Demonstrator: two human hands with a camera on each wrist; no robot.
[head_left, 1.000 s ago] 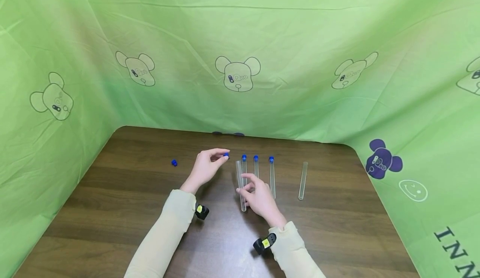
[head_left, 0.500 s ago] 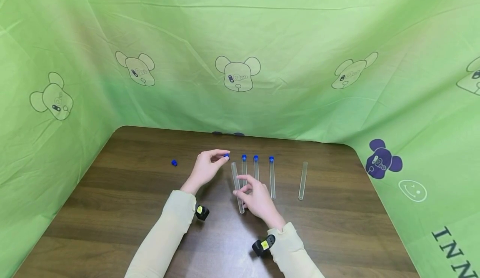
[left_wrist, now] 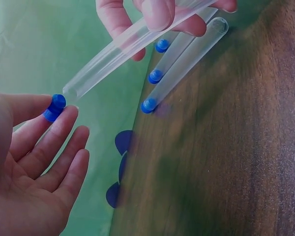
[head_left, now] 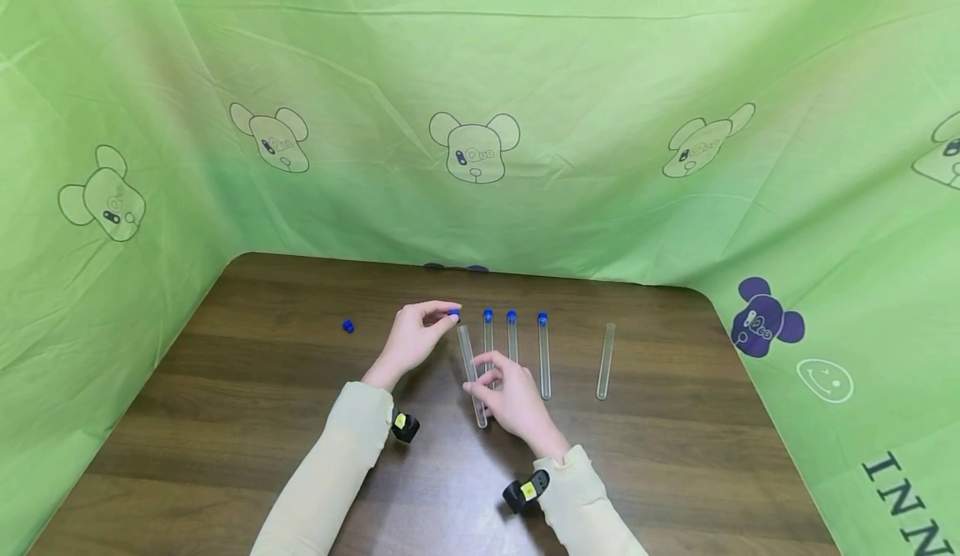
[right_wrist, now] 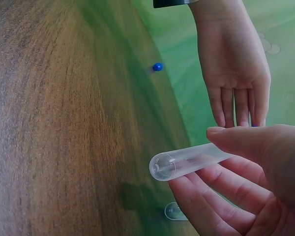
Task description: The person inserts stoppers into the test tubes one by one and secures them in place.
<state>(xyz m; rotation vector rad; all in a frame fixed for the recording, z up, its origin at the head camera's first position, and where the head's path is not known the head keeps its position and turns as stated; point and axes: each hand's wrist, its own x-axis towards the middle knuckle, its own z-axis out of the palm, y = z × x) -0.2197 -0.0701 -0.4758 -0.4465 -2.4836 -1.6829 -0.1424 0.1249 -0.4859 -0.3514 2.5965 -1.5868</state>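
Between thumb and fingertips my left hand pinches a small blue cap. My right hand holds a clear test tube by its middle, tilted, its rounded end toward me. In the left wrist view the tube's open mouth lies right beside the blue cap. The right wrist view shows the thumb on top of the tube and the fingers beneath it. Behind the right hand lie several capped test tubes, their blue caps pointing away from me.
A loose blue cap lies at the left on the wooden table. An uncapped test tube lies on the right. Green cloth walls in the back and sides.
My right hand has brought the test tube slightly left, its mouth closer to the blue cap. The left hand has stayed nearly still, holding the cap.
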